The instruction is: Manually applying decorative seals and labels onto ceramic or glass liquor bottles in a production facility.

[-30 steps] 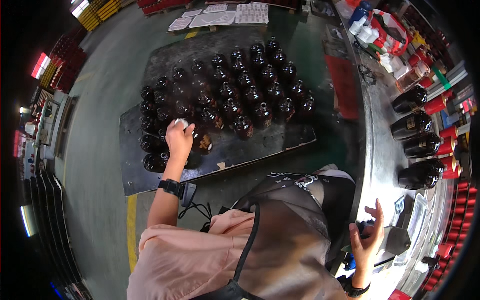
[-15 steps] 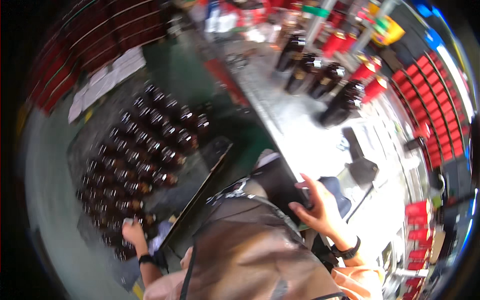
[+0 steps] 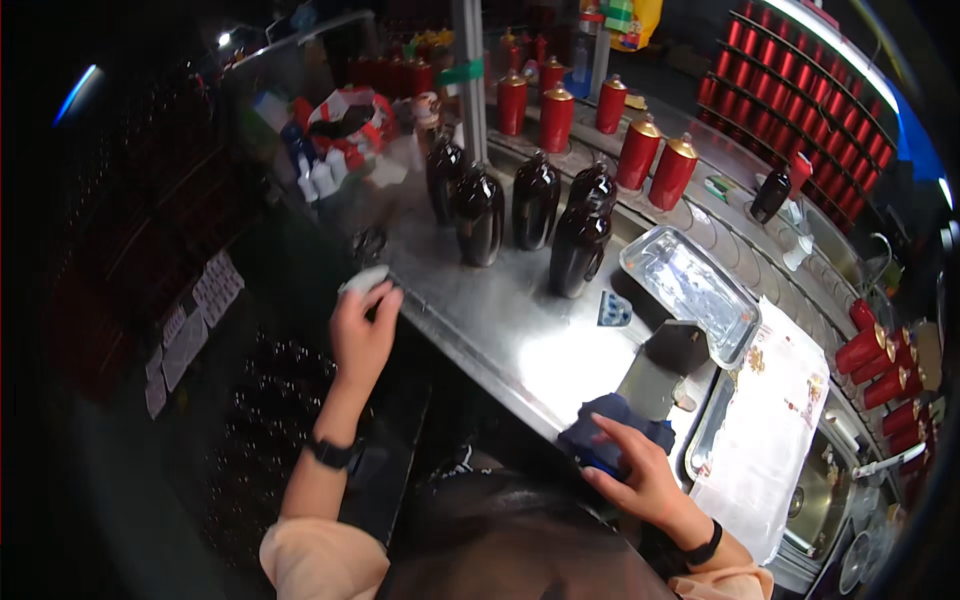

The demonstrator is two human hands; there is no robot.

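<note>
Metal table bearing printed paper at four o'clock, left hand pinching white wad, right hand hovering wide near cloth

From afar I view a factory workshop, dark bottles on its metal bench, red bottles along a conveyor.

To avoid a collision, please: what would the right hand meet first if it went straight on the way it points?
The right hand would probably meet the dark blue, crumpled cloth just ahead; depth is unclear, so it may already touch.
</note>
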